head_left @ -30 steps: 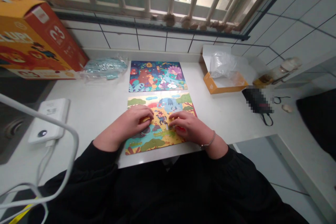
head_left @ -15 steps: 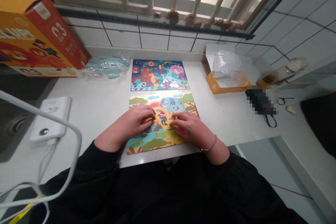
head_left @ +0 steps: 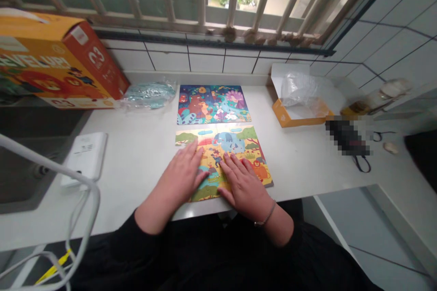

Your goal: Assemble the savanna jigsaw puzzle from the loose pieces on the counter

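A bright jigsaw puzzle (head_left: 228, 142) with elephants, a lion and a small figure lies flat near the counter's front edge. My left hand (head_left: 182, 170) rests palm down over its left side, fingers stretched out. Flat on its lower middle lies my right hand (head_left: 244, 182), fingers also extended, a bracelet at the wrist. Both hands are open and hold nothing; they cover parts of the picture. Just behind is a second, dark blue jigsaw puzzle (head_left: 213, 104) with a bear, rabbits and a peacock, which neither hand touches.
A large orange box (head_left: 58, 63) and a plastic-wrapped teal packet (head_left: 150, 94) stand at the back left. A white device (head_left: 85, 157) with a cable lies beside the sink (head_left: 23, 159). To the right are an open box (head_left: 297, 116) with clear plastic and a black strapped item (head_left: 348, 138).
Both hands have flattened from curled fingers to outstretched ones on the nearer puzzle. The lion at its right side now shows. The camera view has shifted slightly.
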Motion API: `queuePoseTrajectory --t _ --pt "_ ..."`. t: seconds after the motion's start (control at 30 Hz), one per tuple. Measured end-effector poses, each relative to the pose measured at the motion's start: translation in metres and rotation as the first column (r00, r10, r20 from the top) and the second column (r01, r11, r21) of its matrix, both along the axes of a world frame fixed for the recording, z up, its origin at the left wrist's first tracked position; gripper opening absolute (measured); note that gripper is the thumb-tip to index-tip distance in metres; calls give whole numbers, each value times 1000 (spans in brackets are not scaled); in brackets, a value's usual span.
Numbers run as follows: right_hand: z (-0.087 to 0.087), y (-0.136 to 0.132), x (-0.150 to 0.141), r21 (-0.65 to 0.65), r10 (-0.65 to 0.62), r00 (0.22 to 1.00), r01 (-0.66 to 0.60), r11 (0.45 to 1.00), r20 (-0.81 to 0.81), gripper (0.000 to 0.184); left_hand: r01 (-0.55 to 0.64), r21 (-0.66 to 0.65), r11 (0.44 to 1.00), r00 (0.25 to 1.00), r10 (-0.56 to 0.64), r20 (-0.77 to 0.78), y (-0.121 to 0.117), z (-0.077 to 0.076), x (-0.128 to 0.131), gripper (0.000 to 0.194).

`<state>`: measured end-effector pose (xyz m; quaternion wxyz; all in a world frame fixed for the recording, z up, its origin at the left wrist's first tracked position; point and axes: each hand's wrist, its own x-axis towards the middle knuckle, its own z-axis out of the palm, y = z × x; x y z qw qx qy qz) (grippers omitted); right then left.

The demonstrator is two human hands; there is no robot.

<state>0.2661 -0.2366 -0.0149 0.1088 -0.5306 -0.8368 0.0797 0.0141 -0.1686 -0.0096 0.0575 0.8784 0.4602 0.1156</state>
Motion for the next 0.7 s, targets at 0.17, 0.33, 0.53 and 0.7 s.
queuePoseTrajectory --t 0.17,0.33,0.53,0.7 --pt "0 -2 -3 -31 -15 998 18 999 67 82 -13 34 999 989 18 -147 -61 -15 18 66" --pt "-1 -2 -4 -66 -12 995 18 998 95 85 -200 -8 980 966 196 -167 -48 -11 8 75" --pt "-4 -1 -3 -50 -3 1000 4 999 23 86 -394 -27 919 909 384 -164 -15 -5 -21 79" --pt "-6 0 -3 -38 0 1000 0 999 -5 86 -427 -2 904 898 424 -119 -15 -7 -36 78"
